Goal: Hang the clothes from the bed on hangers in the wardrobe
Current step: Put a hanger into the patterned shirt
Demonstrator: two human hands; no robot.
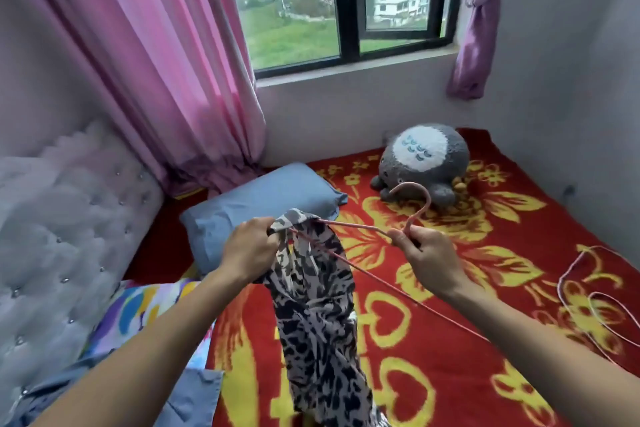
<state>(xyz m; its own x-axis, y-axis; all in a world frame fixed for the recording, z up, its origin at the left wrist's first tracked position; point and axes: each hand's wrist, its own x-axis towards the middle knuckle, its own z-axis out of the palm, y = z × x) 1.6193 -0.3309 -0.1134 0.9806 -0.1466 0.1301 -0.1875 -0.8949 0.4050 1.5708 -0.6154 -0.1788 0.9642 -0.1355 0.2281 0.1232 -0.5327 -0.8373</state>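
Your two hands meet over the middle of the bed (pixel 502 402), working a black-and-white patterned garment (pixel 313 308) onto a pink hanger (pixel 356 226). Your left hand (pixel 249 246) pinches the garment's top edge, bunched where it meets the hanger's left end. Your right hand (pixel 427 262) is curled round the hanger's neck, just beneath the hook, which arcs up toward 12 o'clock. From the left hand the garment hangs straight down toward 6 o'clock, its lower part trailing out of the frame. The hanger's bottom wire runs from the cloth toward 4 o'clock and passes behind your right forearm.

The bed wears a red blanket with yellow flowers. At 3 o'clock from your right hand, well apart from it, a second thin pink hanger (pixel 575 308) lies flat on the blanket. A grey plush toy (pixel 426 156) sits beyond the hook at 12 o'clock, near the wall. A blue pillow (pixel 256 204) lies just beyond your left hand, at 11 o'clock. At 8 o'clock a multicoloured cloth (pixel 145 308) and a blue shirt (pixel 194 395) lie beside a tufted grey headboard (pixel 69 218). Pink curtains (pixel 173 62) flank the window (pixel 346 10) above.
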